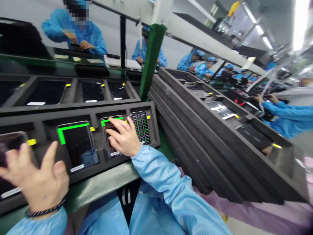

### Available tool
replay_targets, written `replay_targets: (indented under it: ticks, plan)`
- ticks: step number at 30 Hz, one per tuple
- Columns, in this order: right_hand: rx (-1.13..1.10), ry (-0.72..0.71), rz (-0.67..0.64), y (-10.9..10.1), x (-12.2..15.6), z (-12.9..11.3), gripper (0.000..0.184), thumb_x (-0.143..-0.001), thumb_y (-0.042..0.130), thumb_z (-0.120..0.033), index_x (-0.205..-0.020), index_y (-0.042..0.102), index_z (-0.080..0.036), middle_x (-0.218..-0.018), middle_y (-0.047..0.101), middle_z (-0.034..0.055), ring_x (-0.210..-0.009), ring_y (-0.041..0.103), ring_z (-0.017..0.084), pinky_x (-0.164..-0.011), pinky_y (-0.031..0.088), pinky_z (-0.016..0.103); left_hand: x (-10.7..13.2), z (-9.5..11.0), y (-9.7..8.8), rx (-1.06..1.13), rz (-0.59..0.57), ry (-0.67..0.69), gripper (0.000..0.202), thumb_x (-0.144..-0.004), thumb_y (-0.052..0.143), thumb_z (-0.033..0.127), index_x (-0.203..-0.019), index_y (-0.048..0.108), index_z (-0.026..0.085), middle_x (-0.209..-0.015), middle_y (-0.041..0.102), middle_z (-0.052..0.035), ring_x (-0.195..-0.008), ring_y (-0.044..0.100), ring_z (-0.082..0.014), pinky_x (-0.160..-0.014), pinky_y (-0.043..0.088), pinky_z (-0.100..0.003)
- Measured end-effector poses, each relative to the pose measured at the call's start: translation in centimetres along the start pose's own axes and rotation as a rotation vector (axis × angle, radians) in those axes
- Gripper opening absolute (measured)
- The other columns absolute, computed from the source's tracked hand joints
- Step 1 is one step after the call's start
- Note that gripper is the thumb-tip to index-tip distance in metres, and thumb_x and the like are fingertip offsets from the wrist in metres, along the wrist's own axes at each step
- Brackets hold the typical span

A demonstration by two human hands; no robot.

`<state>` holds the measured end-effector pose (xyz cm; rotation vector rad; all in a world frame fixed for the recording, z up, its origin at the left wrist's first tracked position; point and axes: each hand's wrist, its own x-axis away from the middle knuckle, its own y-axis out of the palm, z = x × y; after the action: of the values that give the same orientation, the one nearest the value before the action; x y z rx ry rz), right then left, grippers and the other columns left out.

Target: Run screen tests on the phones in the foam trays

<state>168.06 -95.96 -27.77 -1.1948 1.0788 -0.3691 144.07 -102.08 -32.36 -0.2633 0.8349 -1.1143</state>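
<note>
A black foam tray [80, 115] lies in front of me with several phones in its slots. My right hand [123, 137] rests on one phone [110, 121], fingers stretched out on its screen, which has a green band at the top. To its right a phone [141, 127] shows a green grid. To its left a phone [77, 145] shows a green L-shaped band. My left hand [36, 178] hovers with fingers spread over the leftmost phone [11, 142], holding nothing. A dark cord bracelet sits on that wrist.
A second foam tray [70, 103] of dark phones lies behind the first. A tall stack of foam trays [220, 137] leans at my right. A green post [151, 58] stands between them. Other people in blue coats work across the bench and at the right.
</note>
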Motion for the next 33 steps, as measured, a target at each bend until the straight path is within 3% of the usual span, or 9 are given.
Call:
replay_targets:
  ticks: [3, 5, 7, 10, 13, 20, 33]
  plan:
    - [-0.015, -0.018, 0.091, 0.1, -0.2, 0.5, 0.034, -0.104, 0.043, -0.034, -0.111, 0.075, -0.026, -0.151, 0.057, 0.0057, -0.137, 0.051, 0.021, -0.127, 0.022, 0.052, 0.3, -0.4, 0.4, -0.162, 0.088, 0.097, 0.065, -0.091, 0.041, 0.041, -0.151, 0.028, 0.061, -0.167, 0.001, 0.0271, -0.158, 0.005, -0.0380, -0.126, -0.013, -0.062]
    - [-0.015, -0.006, 0.136, 0.4, -0.6, 0.8, 0.033, -0.103, 0.044, -0.033, -0.118, 0.073, -0.025, -0.152, 0.055, 0.0071, -0.139, 0.048, 0.022, -0.126, 0.023, 0.052, 0.2, -0.8, 0.5, -0.195, 0.116, 0.138, 0.063, -0.095, 0.042, 0.036, -0.155, 0.030, 0.051, -0.171, 0.005, 0.0149, -0.158, 0.007, -0.0372, -0.126, -0.009, -0.066]
    - [-0.015, -0.014, 0.145, 0.6, -1.1, 0.9, 0.034, -0.103, 0.047, -0.033, -0.128, 0.068, -0.025, -0.155, 0.051, 0.0080, -0.140, 0.047, 0.023, -0.126, 0.023, 0.052, 0.1, -1.0, 0.5, -0.231, 0.119, 0.144, 0.060, -0.098, 0.043, 0.033, -0.156, 0.034, 0.042, -0.172, 0.009, 0.0055, -0.159, 0.007, -0.0346, -0.128, -0.008, -0.062]
    - [0.003, -0.051, 0.142, 1.0, -1.6, 0.8, 0.037, -0.102, 0.049, -0.033, -0.135, 0.064, -0.026, -0.157, 0.049, 0.0094, -0.139, 0.047, 0.024, -0.125, 0.025, 0.054, 0.1, -0.9, 0.3, -0.268, 0.125, 0.132, 0.057, -0.099, 0.042, 0.033, -0.156, 0.038, 0.033, -0.172, 0.012, -0.0034, -0.160, 0.006, -0.0313, -0.129, -0.009, -0.056]
    - [0.027, -0.077, 0.143, 1.3, -1.8, 0.6, 0.037, -0.102, 0.050, -0.034, -0.135, 0.063, -0.025, -0.156, 0.049, 0.0104, -0.139, 0.047, 0.025, -0.124, 0.026, 0.056, 0.1, -0.7, 0.2, -0.300, 0.164, 0.152, 0.053, -0.101, 0.041, 0.031, -0.154, 0.044, 0.026, -0.170, 0.018, -0.0103, -0.159, 0.008, -0.0325, -0.128, -0.005, -0.060]
    - [0.019, -0.100, 0.157, 1.4, -1.0, 0.4, 0.031, -0.101, 0.053, -0.032, -0.127, 0.068, -0.025, -0.154, 0.051, 0.0108, -0.136, 0.050, 0.026, -0.124, 0.027, 0.056, -0.2, -0.6, 0.0, -0.363, 0.167, 0.170, 0.048, -0.102, 0.039, 0.029, -0.148, 0.052, 0.020, -0.168, 0.023, -0.0153, -0.159, 0.010, -0.0308, -0.129, 0.003, -0.059]
    - [-0.017, -0.105, 0.149, 1.7, -0.2, -0.1, 0.034, -0.101, 0.053, -0.029, -0.131, 0.066, -0.021, -0.153, 0.052, 0.0132, -0.135, 0.051, 0.027, -0.124, 0.026, 0.057, -0.5, -0.4, 0.4, -0.467, 0.069, 0.184, 0.050, -0.102, 0.043, 0.030, -0.151, 0.048, 0.023, -0.168, 0.021, -0.0164, -0.159, 0.011, -0.0345, -0.126, 0.013, -0.066]
